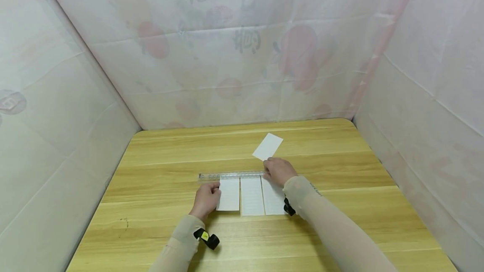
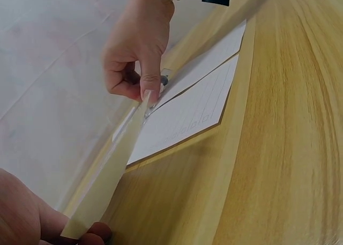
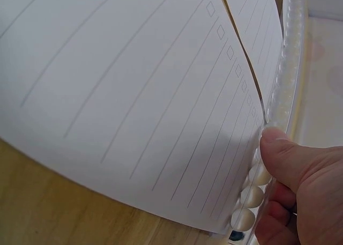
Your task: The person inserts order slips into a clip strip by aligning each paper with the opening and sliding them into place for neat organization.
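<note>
Three ruled white sheets lie side by side below a clear plastic binder strip with rounded rings (image 3: 252, 197). My left hand (image 1: 206, 200) pinches the left sheet (image 1: 229, 195) at its left edge; in the left wrist view that sheet (image 2: 104, 175) is raised and seen nearly edge-on. The middle sheet (image 1: 252, 196) and the right sheet (image 1: 273, 198) rest on the table. My right hand (image 1: 280, 171) grips the right end of the strip, thumb on top and fingers curled beneath. I cannot tell whether the rings pass through the sheets.
A white card (image 1: 268, 146) lies at an angle beyond my right hand, partly overlapped by it in the head view. The wood-grain table (image 1: 170, 150) has a printed fabric wall (image 1: 242, 74) behind it and fabric walls at both sides.
</note>
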Motion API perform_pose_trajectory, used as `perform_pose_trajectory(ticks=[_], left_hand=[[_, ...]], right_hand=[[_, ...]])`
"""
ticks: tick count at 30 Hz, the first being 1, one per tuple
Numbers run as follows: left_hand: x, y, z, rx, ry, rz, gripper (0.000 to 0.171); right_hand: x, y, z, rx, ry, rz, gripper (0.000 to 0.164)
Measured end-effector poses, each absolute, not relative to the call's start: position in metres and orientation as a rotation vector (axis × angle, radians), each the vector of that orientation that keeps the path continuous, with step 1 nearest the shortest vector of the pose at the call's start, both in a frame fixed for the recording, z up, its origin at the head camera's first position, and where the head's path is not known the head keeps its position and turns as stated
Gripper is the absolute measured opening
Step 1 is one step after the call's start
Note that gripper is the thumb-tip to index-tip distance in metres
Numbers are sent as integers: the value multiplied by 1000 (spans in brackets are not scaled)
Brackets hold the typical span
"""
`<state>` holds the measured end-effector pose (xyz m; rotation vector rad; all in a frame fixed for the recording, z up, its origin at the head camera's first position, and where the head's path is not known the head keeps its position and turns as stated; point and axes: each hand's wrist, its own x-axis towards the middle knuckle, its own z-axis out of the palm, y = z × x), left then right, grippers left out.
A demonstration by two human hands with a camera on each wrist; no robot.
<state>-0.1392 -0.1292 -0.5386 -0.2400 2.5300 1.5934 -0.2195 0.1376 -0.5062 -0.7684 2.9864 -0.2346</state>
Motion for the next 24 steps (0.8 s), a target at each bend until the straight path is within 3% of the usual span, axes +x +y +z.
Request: perform_pose_trajectory(ticks=[24], left_hand=[[-139, -130, -537, -192, 2589, 1546, 30]], right_hand=[[-220, 137, -508, -762, 2994, -240, 22]])
